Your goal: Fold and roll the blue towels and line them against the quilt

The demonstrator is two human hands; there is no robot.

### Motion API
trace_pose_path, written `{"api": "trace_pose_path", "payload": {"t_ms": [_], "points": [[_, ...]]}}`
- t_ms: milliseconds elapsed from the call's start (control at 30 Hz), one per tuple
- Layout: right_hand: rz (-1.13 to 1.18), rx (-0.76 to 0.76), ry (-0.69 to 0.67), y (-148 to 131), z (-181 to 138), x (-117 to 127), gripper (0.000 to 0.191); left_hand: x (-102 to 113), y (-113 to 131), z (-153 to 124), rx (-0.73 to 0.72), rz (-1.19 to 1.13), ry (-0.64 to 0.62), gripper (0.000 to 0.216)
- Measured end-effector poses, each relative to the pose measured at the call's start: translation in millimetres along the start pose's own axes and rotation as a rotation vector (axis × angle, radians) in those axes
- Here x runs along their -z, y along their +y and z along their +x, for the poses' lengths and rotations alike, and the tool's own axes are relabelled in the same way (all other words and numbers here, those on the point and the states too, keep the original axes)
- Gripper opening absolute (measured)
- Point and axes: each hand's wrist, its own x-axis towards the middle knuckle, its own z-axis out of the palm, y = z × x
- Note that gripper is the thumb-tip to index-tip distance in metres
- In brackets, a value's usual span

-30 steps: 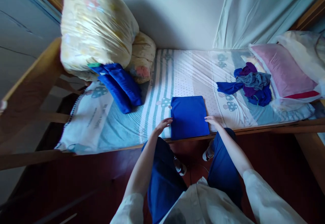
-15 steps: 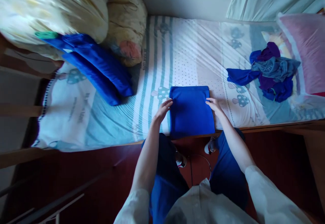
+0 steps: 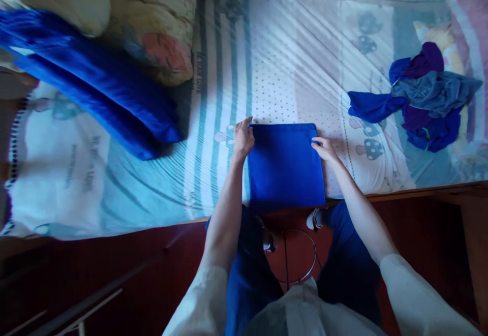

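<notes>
A folded blue cloth (image 3: pixel 285 165) lies flat near the front edge of the bed (image 3: pixel 160 173). My left hand (image 3: pixel 243 138) grips its far left corner with curled fingers. At the far right edge my right hand (image 3: pixel 323 148) pinches the cloth, fingers bent. Both arms reach forward from white sleeves, one on each side of the cloth.
A stack of folded blue cloths (image 3: pixel 95 102) leans at the left against bagged yellow bedding (image 3: pixel 152 26). A heap of loose blue, purple and grey clothes (image 3: pixel 423 102) lies at the right beside a pink pillow (image 3: pixel 470 31). The bed's wooden rail (image 3: pixel 419 193) runs along the front.
The camera has moved closer and lower over the bed. Both hands slid from the cloth's near sides up to its far corners and closed on it.
</notes>
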Motion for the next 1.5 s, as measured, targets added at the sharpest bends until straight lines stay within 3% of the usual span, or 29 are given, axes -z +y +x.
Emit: {"api": "trace_pose_path", "payload": {"t_ms": [100,267,433,633,733,867,1033,1267,1500], "points": [[-0.017,0.027,-0.004,-2.4,-1.8,-1.0,0.029,1.6,-0.9,14.0,-0.022,0.067,-0.067,0.032],[-0.044,0.049,-0.005,-2.7,-2.4,0.0,0.029,18.4,-1.7,20.1,0.06,0.237,-0.025,0.021],[-0.016,0.051,-0.013,-2.9,0.0,2.0,0.027,26.7,1.4,6.8,0.066,0.227,0.032,0.016],[0.047,-0.007,-0.019,-16.6,-2.3,7.2,0.03,19.1,5.9,-22.2,0.081,0.148,-0.073,0.03],[0.072,-0.004,-0.007,-22.0,-3.4,9.7,0.031,21.2,9.0,-23.2,0.122,0.207,-0.115,0.032],[0.083,0.017,-0.006,-25.9,-3.3,12.6,0.03,26.7,14.6,-16.2,0.163,0.266,-0.143,0.019],[0.115,0.006,-0.008,-27.8,-1.9,17.7,0.033,30.8,22.8,-12.2,0.237,0.195,-0.132,0.007],[0.15,0.001,-0.04,-22.1,5.2,20.0,0.037,34.0,22.0,-6.8,0.357,0.083,-0.075,0.013],[0.174,0.02,-0.061,-17.6,11.2,19.3,0.043,34.1,21.6,3.9,0.376,0.096,-0.018,0.012]]}}
